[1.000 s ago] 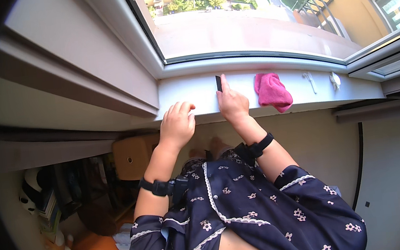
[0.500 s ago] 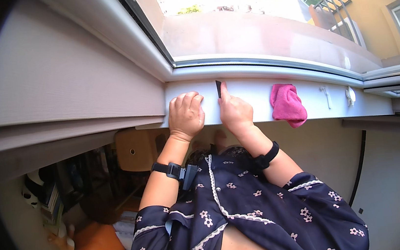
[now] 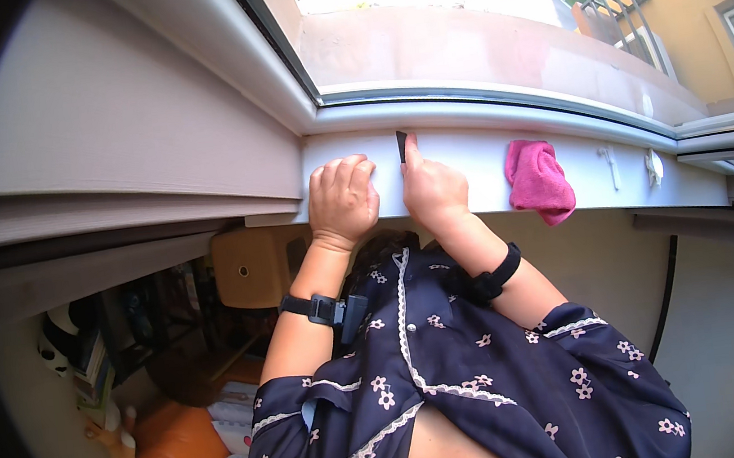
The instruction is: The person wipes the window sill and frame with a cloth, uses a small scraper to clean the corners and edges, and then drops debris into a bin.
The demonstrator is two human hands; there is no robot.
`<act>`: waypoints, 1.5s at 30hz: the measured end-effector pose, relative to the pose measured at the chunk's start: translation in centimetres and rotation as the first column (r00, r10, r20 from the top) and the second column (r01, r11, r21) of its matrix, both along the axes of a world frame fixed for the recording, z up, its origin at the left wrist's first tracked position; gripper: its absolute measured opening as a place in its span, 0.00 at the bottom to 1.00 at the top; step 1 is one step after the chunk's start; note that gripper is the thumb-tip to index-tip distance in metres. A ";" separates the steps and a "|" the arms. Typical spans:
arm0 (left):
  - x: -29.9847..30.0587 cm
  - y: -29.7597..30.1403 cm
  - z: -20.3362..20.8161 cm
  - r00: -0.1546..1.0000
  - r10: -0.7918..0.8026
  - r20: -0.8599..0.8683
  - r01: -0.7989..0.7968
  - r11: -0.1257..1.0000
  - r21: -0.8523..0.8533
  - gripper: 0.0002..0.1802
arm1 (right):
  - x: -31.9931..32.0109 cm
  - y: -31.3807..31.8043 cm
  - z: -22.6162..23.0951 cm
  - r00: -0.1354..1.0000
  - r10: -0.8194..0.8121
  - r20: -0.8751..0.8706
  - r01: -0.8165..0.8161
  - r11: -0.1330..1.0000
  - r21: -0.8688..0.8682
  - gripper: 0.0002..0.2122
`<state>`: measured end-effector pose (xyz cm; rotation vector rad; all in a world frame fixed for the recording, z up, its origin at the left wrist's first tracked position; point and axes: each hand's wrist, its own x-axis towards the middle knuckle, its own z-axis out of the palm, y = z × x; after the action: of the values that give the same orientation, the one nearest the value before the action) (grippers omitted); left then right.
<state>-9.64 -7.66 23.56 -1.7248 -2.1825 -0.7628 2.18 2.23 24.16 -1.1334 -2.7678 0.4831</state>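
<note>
On the white windowsill (image 3: 478, 171) rests my left hand (image 3: 343, 200), its fingers curled under and pressed together; their tips and anything inside are hidden. Just to the right, my right hand (image 3: 433, 190) is closed around a thin black wedge-shaped piece (image 3: 403, 147). The index finger lies along the piece's right side, pointing toward the window frame (image 3: 498, 107). Most of the grip is out of sight under the hand. A crumpled pink cloth (image 3: 539, 180) lies to the right of my right hand, its lower part hanging over the sill's front edge.
Farther right on the sill are a slim white handle-like piece (image 3: 613, 168) and a small white fitting (image 3: 653, 167). Window glass rises behind the sill. A beige panelled surface (image 3: 126, 103) borders it at left. Below left stand a tan box-like piece (image 3: 254, 269) and something orange (image 3: 180, 454).
The whole view has shifted slightly, with sill and cloth appearing a little to the right. Both hands keep nearly the same places on the sill, and the right still holds the black piece.
</note>
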 end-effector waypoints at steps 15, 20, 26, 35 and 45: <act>-0.4 -0.3 0.2 0.995 -0.048 0.090 0.045 0.998 0.031 0.15 | -0.7 1.6 3.3 0.944 0.190 -0.269 -0.146 0.974 0.174 0.05; -0.9 -0.3 1.2 0.980 -0.069 0.189 0.044 0.990 0.131 0.14 | -3.7 3.1 4.1 0.910 0.402 -0.105 -0.343 0.870 0.355 0.04; -0.4 -2.4 1.0 0.985 -0.004 0.171 -0.006 0.998 0.055 0.22 | -5.6 2.8 4.1 0.828 0.560 0.017 -0.506 0.734 0.453 0.03; 1.0 -1.1 1.2 0.902 0.329 0.279 -0.295 0.943 -0.156 0.39 | -9.1 2.7 4.7 0.749 0.636 0.186 -0.624 0.583 0.520 0.03; 0.7 -0.8 1.5 0.846 0.393 0.362 -0.343 0.919 -0.196 0.36 | -9.5 2.9 4.3 0.683 0.679 0.268 -0.706 0.521 0.479 0.04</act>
<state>-8.95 -8.44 25.03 -1.2036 -2.7745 -0.9499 -7.29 5.09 28.47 0.1470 -2.9791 -0.3259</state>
